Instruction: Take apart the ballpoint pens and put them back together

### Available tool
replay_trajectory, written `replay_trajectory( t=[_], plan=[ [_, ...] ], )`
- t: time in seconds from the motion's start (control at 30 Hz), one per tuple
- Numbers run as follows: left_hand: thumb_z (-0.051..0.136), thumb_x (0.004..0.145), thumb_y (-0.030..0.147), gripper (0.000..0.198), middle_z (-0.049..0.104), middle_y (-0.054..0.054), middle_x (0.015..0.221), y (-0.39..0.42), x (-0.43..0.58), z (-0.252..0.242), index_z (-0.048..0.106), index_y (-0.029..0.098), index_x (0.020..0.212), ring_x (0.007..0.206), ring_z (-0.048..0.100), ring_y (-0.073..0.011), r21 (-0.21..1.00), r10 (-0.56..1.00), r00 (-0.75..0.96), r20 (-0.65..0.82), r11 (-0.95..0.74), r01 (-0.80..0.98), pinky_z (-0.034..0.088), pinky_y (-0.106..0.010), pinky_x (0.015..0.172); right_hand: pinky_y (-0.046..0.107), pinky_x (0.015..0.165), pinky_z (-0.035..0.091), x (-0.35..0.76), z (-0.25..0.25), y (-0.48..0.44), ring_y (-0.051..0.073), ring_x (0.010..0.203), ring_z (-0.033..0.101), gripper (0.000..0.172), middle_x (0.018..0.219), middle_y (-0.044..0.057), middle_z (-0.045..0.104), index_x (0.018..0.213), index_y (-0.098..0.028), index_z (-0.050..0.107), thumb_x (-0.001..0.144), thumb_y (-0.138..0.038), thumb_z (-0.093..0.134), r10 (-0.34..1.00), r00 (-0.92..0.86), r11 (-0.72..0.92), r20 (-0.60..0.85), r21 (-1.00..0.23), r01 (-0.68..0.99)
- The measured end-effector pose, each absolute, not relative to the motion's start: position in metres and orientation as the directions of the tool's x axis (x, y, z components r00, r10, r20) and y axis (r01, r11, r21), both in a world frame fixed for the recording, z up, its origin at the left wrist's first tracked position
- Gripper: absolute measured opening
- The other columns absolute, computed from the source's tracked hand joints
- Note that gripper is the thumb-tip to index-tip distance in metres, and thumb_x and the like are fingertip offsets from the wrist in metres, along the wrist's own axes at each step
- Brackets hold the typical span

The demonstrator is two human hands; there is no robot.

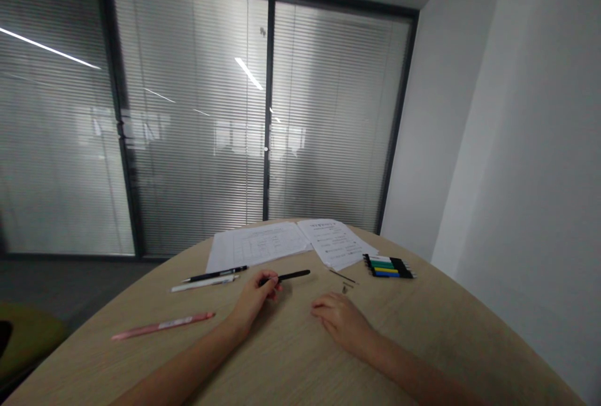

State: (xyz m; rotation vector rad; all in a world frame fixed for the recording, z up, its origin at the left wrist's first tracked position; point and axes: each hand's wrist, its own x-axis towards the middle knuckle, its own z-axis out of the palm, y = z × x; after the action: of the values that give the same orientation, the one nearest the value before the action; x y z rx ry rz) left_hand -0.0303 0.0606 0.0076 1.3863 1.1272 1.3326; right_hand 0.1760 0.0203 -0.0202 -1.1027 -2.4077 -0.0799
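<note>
My left hand [259, 293] pinches a black pen [295, 274], which points to the right just above the table. Across from it, my right hand [345, 321] rests low with its fingers curled together; whether anything is inside them is hidden. Just beyond the right hand lie a thin dark pen refill [344, 277] and a few tiny pen parts [346, 287], too small to tell apart. To the left of my left hand are a black pen [215, 274], a white pen [205, 284] and a pink pen [164, 326].
Printed sheets of paper [260, 244] lie at the table's far side, with another sheet [332, 243] beside them. A row of several colored pens [389, 266] sits at the right. The round wooden table [291, 356] has a curved edge. Glass partitions with blinds stand behind.
</note>
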Motion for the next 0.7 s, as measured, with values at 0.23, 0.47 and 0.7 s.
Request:
replay_trajectory(
  t=[0.23,0.47,0.7],
  plan=[
    [0.058,0.056,0.036,0.024,0.058,0.003,0.051,0.0590,-0.0304,0.0090,0.053,0.017,0.069,0.046,0.049,-0.0115,0.983,0.982,0.043,0.181,-0.182,0.016,0.037,-0.023,0.048,0.025,0.077,0.042,0.1820,-0.0255,0.0269,0.015,0.085,0.054,0.030,0.086,0.005,0.062,0.091,-0.018,0.063,0.079,-0.003,0.040,0.743,-0.460,0.616,0.487,-0.227,0.755],
    [0.059,0.057,0.033,0.021,0.058,0.003,0.048,0.0581,-0.0312,0.0094,0.054,0.016,0.068,0.045,0.048,-0.0112,0.984,0.981,0.085,0.177,-0.178,0.003,0.036,-0.022,0.047,0.028,0.083,0.040,0.1835,-0.0234,0.0253,0.018,0.095,0.051,0.033,0.100,0.007,0.057,0.104,-0.019,0.057,0.075,-0.007,0.045,0.803,-0.349,0.513,0.482,-0.264,0.817],
    [0.059,0.056,0.034,0.020,0.058,0.003,0.047,0.0606,-0.0317,0.0078,0.054,0.016,0.066,0.045,0.047,-0.0111,0.984,0.979,0.102,0.178,-0.178,-0.002,0.036,-0.022,0.047,0.027,0.076,0.040,0.1825,-0.0207,0.0247,0.018,0.083,0.053,0.015,0.082,0.005,0.060,0.073,-0.016,0.062,0.079,-0.014,0.048,0.843,-0.295,0.406,0.450,-0.175,0.897]
  ],
)
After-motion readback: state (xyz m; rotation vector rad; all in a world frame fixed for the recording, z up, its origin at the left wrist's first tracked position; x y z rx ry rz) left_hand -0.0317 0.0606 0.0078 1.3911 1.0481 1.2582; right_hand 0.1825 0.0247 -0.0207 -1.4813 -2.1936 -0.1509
